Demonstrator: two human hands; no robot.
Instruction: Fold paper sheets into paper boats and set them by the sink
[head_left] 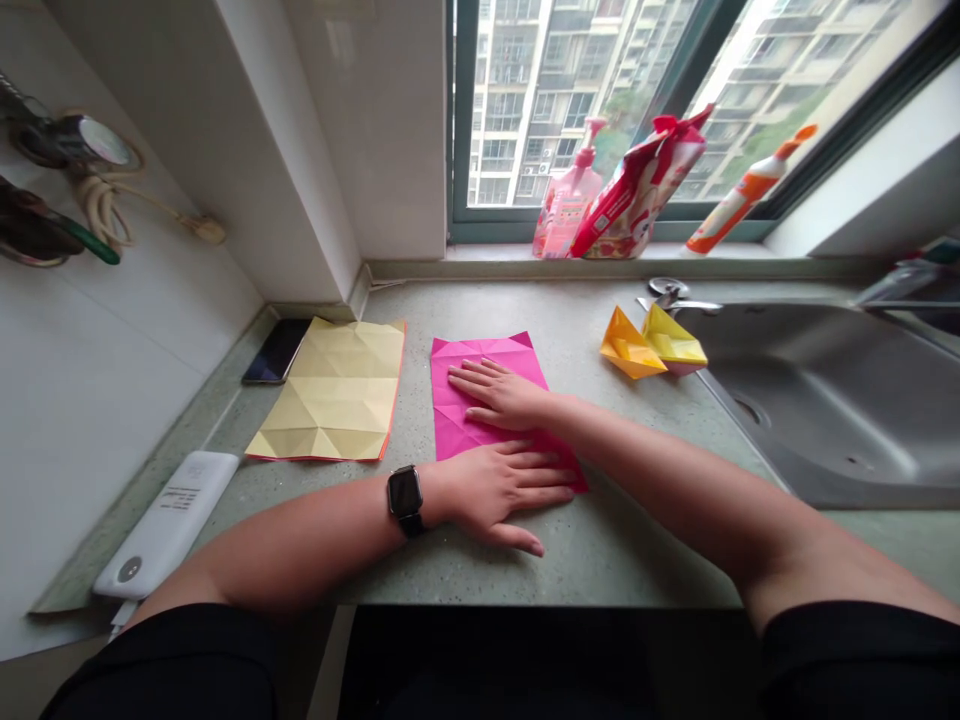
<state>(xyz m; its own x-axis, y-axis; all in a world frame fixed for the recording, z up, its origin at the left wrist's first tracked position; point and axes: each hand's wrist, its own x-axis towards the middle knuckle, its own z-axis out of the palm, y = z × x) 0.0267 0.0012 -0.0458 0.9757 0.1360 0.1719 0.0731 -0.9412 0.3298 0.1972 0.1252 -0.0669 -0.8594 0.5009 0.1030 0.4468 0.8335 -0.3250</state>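
A sheet of bright pink origami paper (pixel 480 352) lies flat on the speckled stone countertop (pixel 637 555). My right hand (pixel 499 393) rests palm down on its upper part, fingers spread. My left hand (pixel 502 490), with a black smartwatch (pixel 405 495) on its wrist, presses flat over the sheet's lower edge. Neither hand grips anything. To the left lies a creased pale yellow sheet with an orange reverse edge (pixel 326 390). Two folded paper pieces in yellow and orange (pixel 630 345) sit beyond my right hand, near the sink.
A stainless steel sink (pixel 817 400) fills the right side. A phone (pixel 276 350) and a white power bank (pixel 166 525) lie along the left wall. A pink pump bottle (pixel 568 195), a red-and-white bag (pixel 637 190) and an orange-capped bottle (pixel 742 195) stand on the windowsill.
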